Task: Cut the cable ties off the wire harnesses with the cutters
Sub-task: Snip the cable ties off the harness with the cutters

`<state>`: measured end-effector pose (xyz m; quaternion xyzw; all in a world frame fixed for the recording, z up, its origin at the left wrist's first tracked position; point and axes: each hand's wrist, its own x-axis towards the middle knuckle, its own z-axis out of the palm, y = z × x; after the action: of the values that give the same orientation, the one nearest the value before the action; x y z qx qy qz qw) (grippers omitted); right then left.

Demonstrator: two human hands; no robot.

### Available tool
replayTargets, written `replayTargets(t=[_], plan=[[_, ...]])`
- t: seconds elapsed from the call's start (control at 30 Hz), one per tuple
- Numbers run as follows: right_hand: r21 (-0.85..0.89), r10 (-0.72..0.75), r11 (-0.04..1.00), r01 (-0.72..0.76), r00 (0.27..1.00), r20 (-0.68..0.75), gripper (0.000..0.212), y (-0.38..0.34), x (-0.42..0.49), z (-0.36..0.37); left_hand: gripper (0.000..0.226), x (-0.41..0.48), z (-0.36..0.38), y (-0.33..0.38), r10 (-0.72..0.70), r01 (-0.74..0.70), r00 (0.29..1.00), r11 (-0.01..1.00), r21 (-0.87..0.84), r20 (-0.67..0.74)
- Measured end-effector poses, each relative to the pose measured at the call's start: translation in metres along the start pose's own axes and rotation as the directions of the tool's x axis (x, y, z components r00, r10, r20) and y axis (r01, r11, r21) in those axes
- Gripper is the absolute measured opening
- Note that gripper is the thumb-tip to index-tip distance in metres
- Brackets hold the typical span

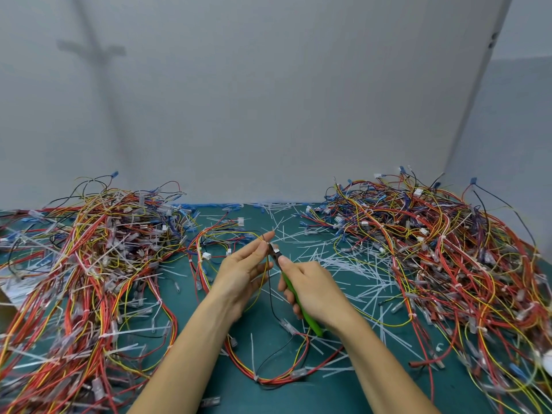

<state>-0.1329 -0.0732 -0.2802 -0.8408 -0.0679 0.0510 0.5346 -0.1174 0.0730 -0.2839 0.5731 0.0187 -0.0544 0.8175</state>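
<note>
Two bare forearms [185, 354] are seen entering from the bottom edge, over a loop of the wire harness [245, 369] on the mat. Wires of that harness are pinched between thumb and forefinger of the left hand [242, 264], the other fingers held nearly straight. The green-handled cutters [287, 282] are gripped in the right hand [313, 291], their head set against the held wires. Open room is left only between the left pile [89, 249] and right pile [433, 249], where cut ties [343, 264] are strewn on the green mat [454, 389]. A grey wall [268, 100] is seen behind.
</note>
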Motion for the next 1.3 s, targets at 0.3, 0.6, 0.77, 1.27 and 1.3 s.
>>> replayTargets(t=[0.3, 0.6, 0.77, 1.27, 1.3], plan=[[0.095, 0.032, 0.995, -0.018, 0.987, -0.157, 0.056, 0.002, 0.007, -0.002, 0.013, 0.006, -0.001, 0.001, 0.293, -0.121, 0.886, 0.894, 0.431, -0.359], [-0.061, -0.043, 0.998, 0.032, 0.982, -0.183, 0.030, -0.002, 0.003, 0.001, 0.046, -0.009, -0.033, 0.042, 0.637, 0.441, 0.694, -0.008, 0.897, -0.336], [-0.109, -0.041, 0.994, 0.021, 0.981, -0.188, 0.018, -0.002, 0.003, 0.002, 0.032, -0.010, -0.063, 0.046, 0.366, 0.502, 0.830, -0.160, 0.850, -0.422], [-0.065, -0.158, 0.986, 0.151, 0.978, -0.137, 0.032, -0.005, -0.002, 0.003, 0.032, -0.002, -0.030, 0.024, 0.582, 0.142, 0.777, 0.210, 0.967, -0.241], [-0.083, -0.177, 0.982, 0.168, 0.978, -0.108, 0.033, -0.005, -0.003, 0.005, 0.032, -0.002, -0.028, 0.024, 0.619, 0.128, 0.750, 0.208, 0.970, -0.232]])
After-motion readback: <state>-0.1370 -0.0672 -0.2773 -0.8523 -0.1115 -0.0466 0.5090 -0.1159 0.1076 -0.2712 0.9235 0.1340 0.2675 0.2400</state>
